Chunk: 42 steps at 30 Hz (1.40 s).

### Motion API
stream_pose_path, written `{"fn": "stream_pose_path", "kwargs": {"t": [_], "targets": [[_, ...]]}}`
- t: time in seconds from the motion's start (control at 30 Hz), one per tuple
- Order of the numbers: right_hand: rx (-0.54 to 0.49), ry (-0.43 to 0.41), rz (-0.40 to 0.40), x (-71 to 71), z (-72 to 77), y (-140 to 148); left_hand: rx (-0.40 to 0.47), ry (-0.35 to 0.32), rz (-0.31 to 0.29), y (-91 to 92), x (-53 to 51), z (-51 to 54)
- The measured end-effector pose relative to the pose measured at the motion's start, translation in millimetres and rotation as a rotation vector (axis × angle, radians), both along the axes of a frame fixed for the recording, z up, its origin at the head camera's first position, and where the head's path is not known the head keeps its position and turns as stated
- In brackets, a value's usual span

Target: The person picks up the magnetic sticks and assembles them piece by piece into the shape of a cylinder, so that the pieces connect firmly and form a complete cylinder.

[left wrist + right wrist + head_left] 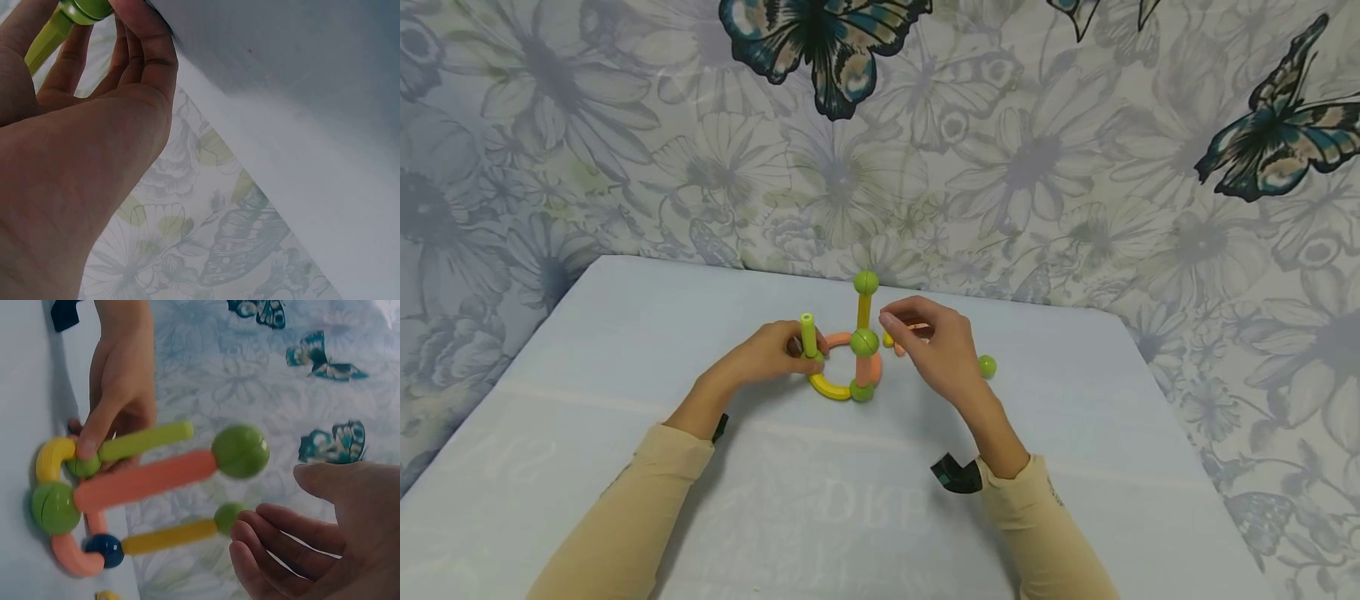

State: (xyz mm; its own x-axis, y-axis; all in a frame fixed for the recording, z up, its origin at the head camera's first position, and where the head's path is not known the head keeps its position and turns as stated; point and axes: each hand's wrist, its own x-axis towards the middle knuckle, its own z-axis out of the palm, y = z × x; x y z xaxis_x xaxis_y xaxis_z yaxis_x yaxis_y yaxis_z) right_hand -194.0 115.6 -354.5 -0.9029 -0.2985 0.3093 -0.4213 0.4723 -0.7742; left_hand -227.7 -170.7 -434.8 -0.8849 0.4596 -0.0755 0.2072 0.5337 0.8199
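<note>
A ring of yellow (830,388) and pink curved pieces lies on the table, joined by balls. From its front green ball (56,507) rises a pink rod (147,480) topped by a green ball (864,342). Behind it a yellow rod (170,537) stands on a blue ball (105,550), with another green ball (866,282) on top. The left hand (771,350) pinches the ring's left green ball (84,465), below a light green rod (808,335). Just right of the upright rods, the right hand (938,346) is raised with bent, relaxed fingers and holds nothing (312,534).
A loose green ball (987,367) lies right of the right hand. Partly behind that hand are a small yellow piece (888,340) and pink pieces. The white table (820,492) ends at a wall (1030,167) patterned with flowers and butterflies.
</note>
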Motion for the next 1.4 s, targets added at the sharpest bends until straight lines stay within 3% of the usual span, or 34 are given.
{"fn": "stream_pose_path", "kwargs": {"t": [0.37, 0.5, 0.73, 0.93, 1.17, 1.4], "targets": [[0.063, -0.091, -0.249, -47.1, -53.8, 33, -0.012, 0.004, -0.017, 0.3, 0.3, -1.3], [0.05, -0.144, -0.329, -58.6, -64.1, 36, -0.022, 0.0, -0.012, -0.1, 1.3, -1.2], [0.048, -0.228, -0.372, -80.2, -81.4, 31, -0.034, -0.013, 0.004, -2.0, 3.4, 0.6], [0.054, -0.26, -0.365, -82.0, -85.7, 26, -0.039, 0.02, 0.004, -3.4, 1.1, 2.0], [0.096, -0.272, -0.341, -81.9, -88.9, 24, -0.016, 0.009, -0.01, -3.0, -0.7, 2.1], [0.225, -0.196, -0.373, -79.5, -85.8, 28, -0.008, 0.009, -0.025, -0.8, -2.8, 1.5]]}}
